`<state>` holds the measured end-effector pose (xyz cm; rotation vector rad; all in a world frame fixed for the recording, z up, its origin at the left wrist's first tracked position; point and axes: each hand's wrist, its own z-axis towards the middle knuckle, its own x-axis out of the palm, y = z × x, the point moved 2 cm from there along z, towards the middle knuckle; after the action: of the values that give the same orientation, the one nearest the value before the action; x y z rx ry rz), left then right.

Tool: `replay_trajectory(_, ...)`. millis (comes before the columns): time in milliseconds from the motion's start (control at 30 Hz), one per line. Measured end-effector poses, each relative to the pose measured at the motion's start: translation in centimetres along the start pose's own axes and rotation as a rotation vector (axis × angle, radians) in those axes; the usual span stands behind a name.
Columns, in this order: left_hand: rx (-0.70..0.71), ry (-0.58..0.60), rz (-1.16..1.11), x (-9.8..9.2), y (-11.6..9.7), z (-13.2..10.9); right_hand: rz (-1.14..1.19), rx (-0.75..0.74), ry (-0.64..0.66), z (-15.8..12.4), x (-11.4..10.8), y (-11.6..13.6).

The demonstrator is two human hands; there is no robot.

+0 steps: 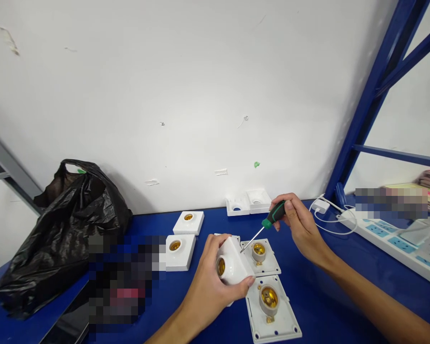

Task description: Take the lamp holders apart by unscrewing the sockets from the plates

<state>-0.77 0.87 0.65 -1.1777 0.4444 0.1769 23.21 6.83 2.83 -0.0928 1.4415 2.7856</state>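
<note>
My left hand point(215, 272) grips a white square lamp holder point(233, 262), tilted on its edge above the bench, with its brass-coloured socket turned left. In my right hand point(301, 227) is a screwdriver point(272, 216) with a green and black handle. Its tip is at the upper right edge of that lamp holder. Beneath and to the right lie two open lamp holder bases, a nearer one point(272, 317) and a farther one point(270, 255), sockets facing up. Another white piece is mostly hidden behind my left hand.
Two covered lamp holders, one point(182, 258) in front of the other point(193, 223), lie to the left. White covers point(260, 200) rest against the wall. A black plastic bag point(71, 229) stands far left; a power strip point(397, 243) and white cables point(333, 231) lie right.
</note>
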Motion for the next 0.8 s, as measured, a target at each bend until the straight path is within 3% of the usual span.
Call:
replay_trajectory(300,-0.077,-0.012,-0.067,0.5,0.5,-0.4,0.017,-0.006,0.015,0.0,0.2,0.4)
replay_trajectory(500,-0.047,-0.033,-0.067,0.6,0.4,-0.4,0.237,0.067,0.006,-0.1,1.0,1.2)
replay_trajectory(700,0.019,-0.031,0.013,0.6,0.2,-0.5,0.227,0.129,0.102,-0.6,2.2,1.2)
replay_trajectory(800,0.011,-0.057,0.044,0.6,0.3,-0.6,0.245,0.134,0.05,-0.4,2.0,1.1)
